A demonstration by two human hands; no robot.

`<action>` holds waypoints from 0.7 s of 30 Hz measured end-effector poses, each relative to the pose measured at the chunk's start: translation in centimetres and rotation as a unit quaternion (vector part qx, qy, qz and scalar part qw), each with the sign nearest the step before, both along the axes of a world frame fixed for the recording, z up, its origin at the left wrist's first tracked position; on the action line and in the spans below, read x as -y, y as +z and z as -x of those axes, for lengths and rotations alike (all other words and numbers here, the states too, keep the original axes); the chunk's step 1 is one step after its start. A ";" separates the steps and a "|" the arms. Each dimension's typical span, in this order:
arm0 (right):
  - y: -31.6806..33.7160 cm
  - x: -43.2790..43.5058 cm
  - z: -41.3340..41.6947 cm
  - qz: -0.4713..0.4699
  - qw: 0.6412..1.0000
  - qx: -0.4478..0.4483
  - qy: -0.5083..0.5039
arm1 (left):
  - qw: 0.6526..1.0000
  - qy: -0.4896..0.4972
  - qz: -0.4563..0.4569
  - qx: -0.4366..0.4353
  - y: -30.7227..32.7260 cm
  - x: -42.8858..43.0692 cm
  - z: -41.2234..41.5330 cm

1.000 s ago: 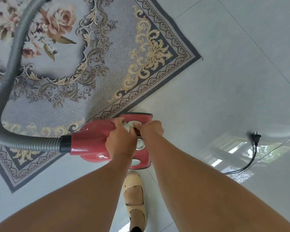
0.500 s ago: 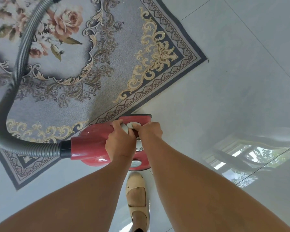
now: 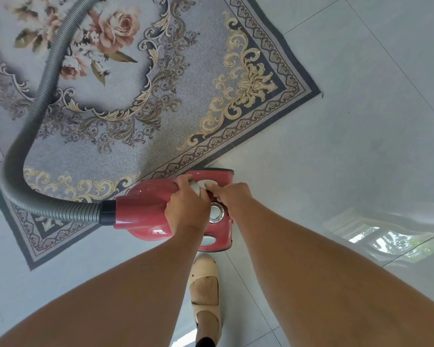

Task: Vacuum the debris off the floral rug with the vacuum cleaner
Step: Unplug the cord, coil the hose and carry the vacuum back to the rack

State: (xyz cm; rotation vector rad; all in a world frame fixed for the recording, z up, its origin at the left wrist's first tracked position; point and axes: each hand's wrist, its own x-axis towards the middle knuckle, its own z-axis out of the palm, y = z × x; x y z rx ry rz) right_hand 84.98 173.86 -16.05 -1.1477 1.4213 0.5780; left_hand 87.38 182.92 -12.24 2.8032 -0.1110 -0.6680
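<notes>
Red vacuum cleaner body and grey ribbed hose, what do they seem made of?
Red vacuum cleaner body: likely hard glossy plastic, given its bright highlights. Grey ribbed hose: probably flexible matte plastic, closely ridged and bent in a curve.

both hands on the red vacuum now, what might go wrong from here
The hose loops across the floral rug; tugging the vacuum cleaner may drag it and ruck the rug. The shoe stands close by the body, so it could be bumped. On the glossy tile floor the body might slide.
</notes>
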 end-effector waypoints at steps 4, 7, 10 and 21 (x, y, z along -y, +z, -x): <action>0.4 -0.3 1.6 -0.008 0.999 0.045 -0.007 | 1.000 -0.010 -0.002 -0.023 0.3 0.0 -0.1; 1.0 -0.8 2.7 -0.016 0.996 0.080 -0.031 | 0.999 -0.018 -0.001 -0.044 0.7 -0.1 -0.2; 2.6 -1.3 3.3 -0.041 0.992 0.106 -0.051 | 0.998 -0.031 -0.007 -0.048 2.0 0.4 0.2; 7.4 1.2 6.7 0.020 0.994 0.095 -0.051 | 0.983 0.105 0.003 -0.148 6.4 4.7 2.5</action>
